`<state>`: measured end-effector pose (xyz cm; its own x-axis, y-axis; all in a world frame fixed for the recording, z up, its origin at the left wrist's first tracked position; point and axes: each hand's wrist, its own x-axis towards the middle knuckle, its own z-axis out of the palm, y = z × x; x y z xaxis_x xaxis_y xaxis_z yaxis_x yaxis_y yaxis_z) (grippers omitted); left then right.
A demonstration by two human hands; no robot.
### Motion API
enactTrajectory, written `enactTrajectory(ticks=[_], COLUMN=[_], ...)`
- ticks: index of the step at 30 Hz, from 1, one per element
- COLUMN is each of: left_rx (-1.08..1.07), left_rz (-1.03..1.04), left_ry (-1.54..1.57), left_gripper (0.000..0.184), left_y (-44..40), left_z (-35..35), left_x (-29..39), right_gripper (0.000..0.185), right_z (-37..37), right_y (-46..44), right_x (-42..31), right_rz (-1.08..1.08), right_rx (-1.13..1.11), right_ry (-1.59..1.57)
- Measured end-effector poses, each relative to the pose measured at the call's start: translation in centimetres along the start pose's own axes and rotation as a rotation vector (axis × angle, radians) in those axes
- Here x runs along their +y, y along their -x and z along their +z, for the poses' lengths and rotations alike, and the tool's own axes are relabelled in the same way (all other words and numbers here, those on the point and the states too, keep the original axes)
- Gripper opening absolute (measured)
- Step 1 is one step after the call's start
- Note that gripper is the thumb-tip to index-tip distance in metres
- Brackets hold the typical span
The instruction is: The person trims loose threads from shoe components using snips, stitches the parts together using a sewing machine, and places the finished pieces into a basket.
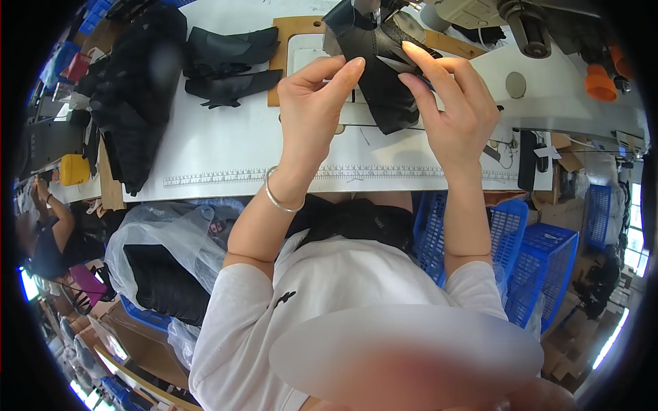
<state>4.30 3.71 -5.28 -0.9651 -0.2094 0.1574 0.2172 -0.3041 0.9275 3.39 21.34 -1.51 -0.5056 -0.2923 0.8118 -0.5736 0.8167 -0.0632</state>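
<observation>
Head view shows both hands raised over the counter [226, 154], at the sewing machine [466, 15]. The black piece [387, 103] lies below and between them, its far part up by the machine's needle area and its near end hanging toward the wearer, probably so the stitched area sits by the needle while the rest stays within reach. The left grip [310, 106] has thumb and forefinger drawn together just beside the piece's left edge; whether a thread or anything else is pinched there, I cannot tell. The right grip [460, 103] is closed on what seems to be a slender pointed tool [399, 64], angled inward over the piece, a hold that would suit fine work with the tips. Its exact kind is too blurred to name.

Loose black pieces [236, 46] lie to the left, beside the wooden frame [295, 29], likely so that the left arm can get at them easily. Farther left, a dark heap of fabric [140, 89] drapes over the surface, well apart from the hands. A printed ruler [308, 176] runs along the near edge, where it can be read from the seat. Blue baskets [545, 267] stand below on the right, and another person [51, 229] is at the far left, away from these hands.
</observation>
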Motion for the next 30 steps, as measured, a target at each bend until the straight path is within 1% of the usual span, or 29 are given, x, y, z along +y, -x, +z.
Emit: enactTrajectory(ticks=[3,9,12,15,17,18,20,21,22,23,24,25,26,27,28,29,30], left_rx=[0.005,0.001,0.000,0.002,-0.006,0.003,0.026,0.099,0.171,0.243,0.194,0.179,0.163,0.145,0.167,0.147,0.124], left_rz=[0.000,-0.002,-0.003,-0.039,-0.053,-0.016,0.060,0.294,0.529,0.764,0.851,0.913,0.970,1.024,1.033,0.997,0.959], left_ry=[-0.021,0.009,0.006,-0.017,-0.034,-0.061,-0.111,-0.226,-0.341,-0.453,-0.700,-0.827,-0.958,-1.092,-1.044,-1.015,-0.985], left_gripper=[0.016,0.016,0.017,0.019,0.020,0.019,0.018,0.019,0.021,0.023,0.029,0.029,0.028,0.027,0.029,0.027,0.025], left_y=[0.0,0.0,-0.1,0.1,-0.1,0.0,0.0,-0.1,-0.3,-0.4,-0.1,-0.4,-0.5,-0.3,-0.9,-0.9,-1.0], left_z=[0.0,0.0,-0.1,-0.1,-0.2,-0.2,-0.2,-0.1,0.1,0.2,0.1,0.4,0.7,0.8,0.9,0.9,0.8], left_x=[0.1,0.0,-0.2,0.0,0.1,0.0,-0.4,-0.7,-1.2,-1.4,-0.5,0.3,1.1,1.5,0.9,0.9,0.9], right_gripper=[0.035,0.035,0.035,0.035,0.036,0.037,0.037,0.038,0.041,0.041,0.041,0.041,0.036,0.033,0.031,0.028,0.027], right_z=[0.2,1.0,1.3,0.6,-0.4,-1.1,-2.0,-2.3,-2.2,-1.8,-1.4,-1.3,-1.5,-1.4,-1.1,-0.7,-0.5], right_y=[-0.1,0.0,-0.1,-0.6,-0.6,-0.4,-0.1,0.0,0.2,0.5,0.8,1.0,1.0,1.1,1.2,1.1,1.1], right_x=[0.1,0.7,0.8,0.2,-0.2,-0.6,-1.1,-1.1,-0.5,-0.3,-0.1,0.0,-0.4,-0.6,-0.7,-0.5,-0.4], right_rz=[-0.017,0.004,-0.003,0.080,0.018,-0.011,0.049,0.080,0.088,0.188,0.286,0.384,0.530,0.531,0.527,0.519,0.464], right_rx=[0.019,0.030,0.029,-0.062,-0.122,-0.153,-0.107,-0.083,-0.069,-0.039,-0.008,0.021,-0.063,-0.060,-0.051,-0.039,-0.030], right_ry=[0.008,-0.100,-0.105,-0.400,-0.551,-0.628,-0.686,-0.714,-0.612,-0.587,-0.559,-0.531,-0.526,-0.505,-0.483,-0.462,-0.419])
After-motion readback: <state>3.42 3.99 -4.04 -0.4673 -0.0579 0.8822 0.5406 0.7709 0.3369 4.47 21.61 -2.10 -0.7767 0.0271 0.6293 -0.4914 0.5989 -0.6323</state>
